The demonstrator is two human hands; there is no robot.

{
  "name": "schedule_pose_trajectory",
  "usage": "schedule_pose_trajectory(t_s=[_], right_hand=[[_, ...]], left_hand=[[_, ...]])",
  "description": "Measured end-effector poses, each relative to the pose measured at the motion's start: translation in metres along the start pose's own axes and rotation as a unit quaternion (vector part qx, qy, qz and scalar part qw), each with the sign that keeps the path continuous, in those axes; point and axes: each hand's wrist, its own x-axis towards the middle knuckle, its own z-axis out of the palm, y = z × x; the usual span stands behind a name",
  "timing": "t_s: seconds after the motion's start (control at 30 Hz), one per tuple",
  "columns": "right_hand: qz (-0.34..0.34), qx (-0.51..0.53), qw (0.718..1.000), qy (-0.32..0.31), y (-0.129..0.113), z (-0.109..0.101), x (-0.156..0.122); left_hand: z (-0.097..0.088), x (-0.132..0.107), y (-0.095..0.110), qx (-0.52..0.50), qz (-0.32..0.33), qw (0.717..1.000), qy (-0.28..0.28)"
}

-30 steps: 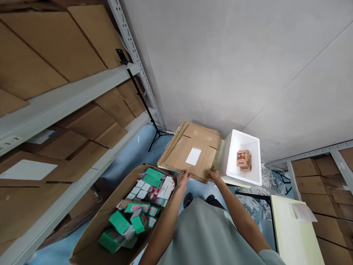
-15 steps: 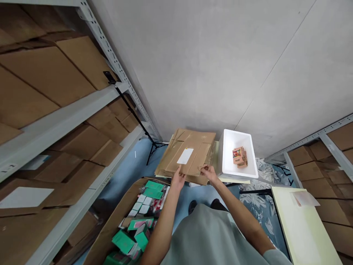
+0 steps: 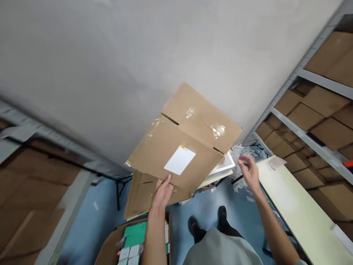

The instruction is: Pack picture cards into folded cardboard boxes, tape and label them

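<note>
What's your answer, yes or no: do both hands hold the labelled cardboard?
No, only the left hand grips the cardboard; the right hand is apart from it.

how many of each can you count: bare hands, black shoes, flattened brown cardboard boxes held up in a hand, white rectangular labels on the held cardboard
Bare left hand and bare right hand: 2
Black shoes: 2
Flattened brown cardboard box in the left hand: 1
White rectangular label on that box: 1
Total: 6
</note>
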Motion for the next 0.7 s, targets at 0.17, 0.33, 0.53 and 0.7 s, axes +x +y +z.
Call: schedule_pose_trajectory(t_s=[0.17,0.33,0.53,0.7], right_hand=[[-0.055,-0.088,0.971,0.213,0.027,-0.162,0.046],[0.084,-0.03,0.954,0.285,0.113,-0.311,0.019],[0.164,0.023,0.933,0.32,0.2,-0.474,-0.089],[0.191,0.027,0.894,0.403,0.238,-0.558,-0.171]], left_hand=[[0.12,-0.014,-0.052,0.113,-0.064,0.978,-0.161],[0.259,-0.05,-0.14,0.216,-0.102,0.913,-0.331],[0.424,-0.125,-0.262,0.302,-0.152,0.806,-0.485],[0.526,-0.195,-0.363,0.337,-0.097,0.801,-0.485]])
